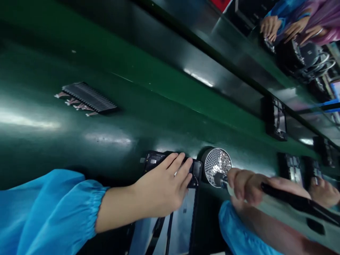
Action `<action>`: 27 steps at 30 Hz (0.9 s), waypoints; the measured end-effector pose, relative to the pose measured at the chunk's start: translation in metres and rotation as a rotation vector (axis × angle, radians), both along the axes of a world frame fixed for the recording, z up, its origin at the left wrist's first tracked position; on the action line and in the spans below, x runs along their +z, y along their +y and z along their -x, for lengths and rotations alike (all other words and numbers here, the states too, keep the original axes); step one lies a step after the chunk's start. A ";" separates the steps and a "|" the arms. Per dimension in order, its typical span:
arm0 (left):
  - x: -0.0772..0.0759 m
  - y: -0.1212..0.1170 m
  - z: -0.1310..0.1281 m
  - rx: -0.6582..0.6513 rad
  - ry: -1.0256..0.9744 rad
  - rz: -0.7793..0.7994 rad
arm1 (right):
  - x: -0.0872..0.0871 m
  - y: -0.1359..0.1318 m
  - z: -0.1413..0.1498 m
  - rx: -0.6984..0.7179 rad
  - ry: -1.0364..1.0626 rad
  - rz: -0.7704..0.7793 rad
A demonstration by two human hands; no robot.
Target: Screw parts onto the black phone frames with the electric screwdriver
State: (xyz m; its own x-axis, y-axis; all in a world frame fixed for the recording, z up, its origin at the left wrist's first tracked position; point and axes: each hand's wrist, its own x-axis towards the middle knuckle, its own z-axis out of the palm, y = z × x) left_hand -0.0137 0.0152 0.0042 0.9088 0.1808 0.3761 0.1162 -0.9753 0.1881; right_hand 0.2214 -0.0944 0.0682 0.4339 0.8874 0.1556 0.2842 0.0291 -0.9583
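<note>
My left hand (166, 187) lies with its fingers outstretched over the upper end of a dark, flat opened electronic device (197, 173), which looks like a tablet; black ribbon strips run over its silvery inner part. The palm hides much of that end. My right hand (249, 186) is wrapped round a pale electric screwdriver (278, 205) with a black lever along its side. Its tip reaches down to a round screw tray (209, 164) with a dimpled top. Small shiny screws (222, 161) are gathered on the tray's right side. Whether the bit touches one cannot be made out.
On the green bench (127, 117), a stack of thin black parts (90, 97) with short wires lies at left. Several dark devices (276, 118) stand at right. A raised rail (170, 53) crosses behind. Co-workers' hands (294, 30) work at upper right; another hand (324, 191) shows at right.
</note>
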 end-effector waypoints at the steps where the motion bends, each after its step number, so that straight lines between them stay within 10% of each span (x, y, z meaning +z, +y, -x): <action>1: 0.000 0.000 0.000 0.002 0.002 0.005 | 0.001 -0.004 -0.008 0.012 -0.005 0.057; 11: 0.004 -0.003 -0.001 0.016 0.013 0.035 | 0.038 0.015 -0.157 0.068 -0.194 0.065; 27: 0.002 -0.002 -0.002 0.021 -0.008 0.011 | 0.036 0.019 -0.148 0.059 -0.350 -0.017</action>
